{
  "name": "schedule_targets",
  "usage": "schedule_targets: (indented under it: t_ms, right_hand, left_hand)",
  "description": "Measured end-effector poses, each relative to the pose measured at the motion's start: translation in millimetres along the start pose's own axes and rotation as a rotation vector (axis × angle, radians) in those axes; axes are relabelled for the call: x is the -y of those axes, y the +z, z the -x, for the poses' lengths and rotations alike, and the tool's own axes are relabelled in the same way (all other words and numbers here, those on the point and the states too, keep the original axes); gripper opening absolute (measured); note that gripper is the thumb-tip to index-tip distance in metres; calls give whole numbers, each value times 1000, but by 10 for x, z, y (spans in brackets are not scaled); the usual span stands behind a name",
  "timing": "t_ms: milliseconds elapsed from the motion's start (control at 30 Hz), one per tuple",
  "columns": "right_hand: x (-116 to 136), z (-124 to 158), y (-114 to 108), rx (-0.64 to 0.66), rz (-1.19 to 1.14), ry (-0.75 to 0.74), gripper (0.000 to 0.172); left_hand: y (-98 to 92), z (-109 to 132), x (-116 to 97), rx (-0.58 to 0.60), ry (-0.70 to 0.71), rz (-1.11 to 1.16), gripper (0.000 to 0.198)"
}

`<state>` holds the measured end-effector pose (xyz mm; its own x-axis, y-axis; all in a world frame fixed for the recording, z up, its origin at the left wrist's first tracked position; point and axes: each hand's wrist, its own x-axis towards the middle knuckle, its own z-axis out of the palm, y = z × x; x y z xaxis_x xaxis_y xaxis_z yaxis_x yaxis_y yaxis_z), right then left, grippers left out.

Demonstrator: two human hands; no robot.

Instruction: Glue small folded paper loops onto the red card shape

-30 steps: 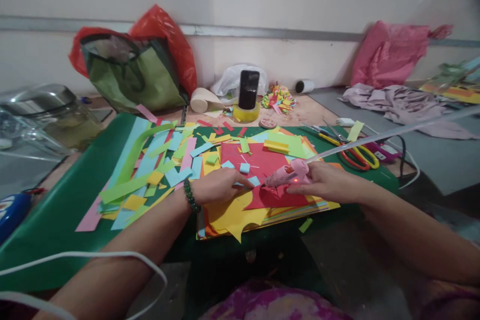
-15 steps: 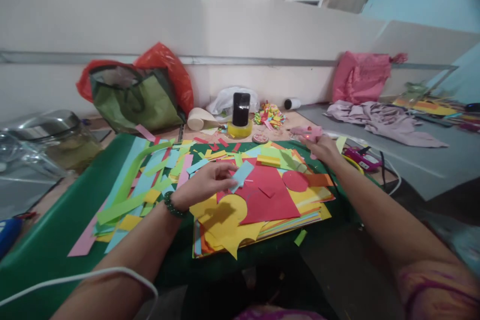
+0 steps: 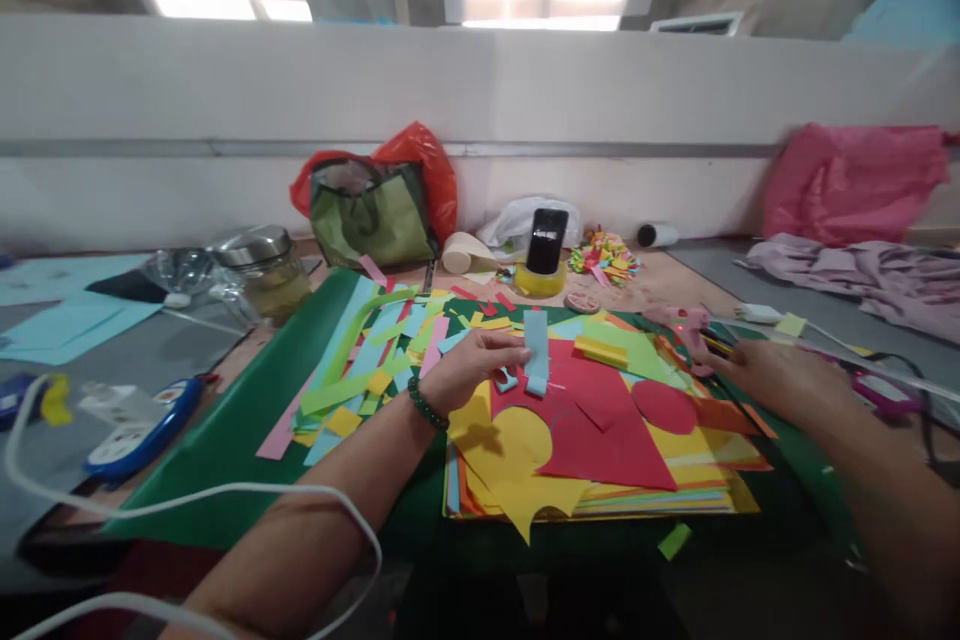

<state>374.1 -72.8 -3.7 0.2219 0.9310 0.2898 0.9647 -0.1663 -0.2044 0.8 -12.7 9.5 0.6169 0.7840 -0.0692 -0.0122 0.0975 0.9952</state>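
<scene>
Currently, the left grip pinches the blue strip just to its right, over the red sheet's far-left part; the right grip is at the glue gun, its closure unclear.

No wording, brand or number can be read clearly in the scene. White characters glow on the dark screen of a phone standing at a yellow roll, while a pale mark shows on a magenta device, both too blurred to decipher
</scene>
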Motion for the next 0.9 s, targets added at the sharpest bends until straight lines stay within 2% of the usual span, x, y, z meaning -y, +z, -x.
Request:
schedule_targets:
  t_ms: [33, 67, 133, 267, 333, 400, 533, 667, 767, 900]
  right_hand:
    - [133, 86, -69, 35, 33, -4, 46]
    - [303, 168, -129, 26, 0, -76, 37]
    - [715, 292, -202, -48, -156, -318, 18]
    - [1463, 283, -138, -164, -365, -835, 17]
    - [1673, 186, -54, -167, -412, -970, 18]
    - [1774, 86, 29, -170, -456, -1033, 18]
    - [1794, -25, 159, -161, -586, -1020, 19]
    - [1772, -27, 212, -41, -759, -903, 19]
    - [1787, -20, 207, 98, -866, -769, 27]
    - [1829, -31, 228, 235, -1081, -498, 41]
  left_hand:
    - [4, -5, 2, -15, -6, 32, 36]
    - [9, -7, 2, -27, -13, 57, 36]
    - [24, -3, -5, -41, -29, 97, 37]
    - [38, 23, -25, -38, -30, 173, 34]
    - [36, 35, -36, -31, -21, 191, 33]
    - [32, 43, -48, -36, -12, 200, 34]
    - [22, 42, -55, -61, -7, 192, 36]
    - [7, 12, -38, -134, 30, 158, 36]
    - [13, -14, -26, -221, 67, 100, 37]
    - [44, -23, -23, -282, 156, -73, 32]
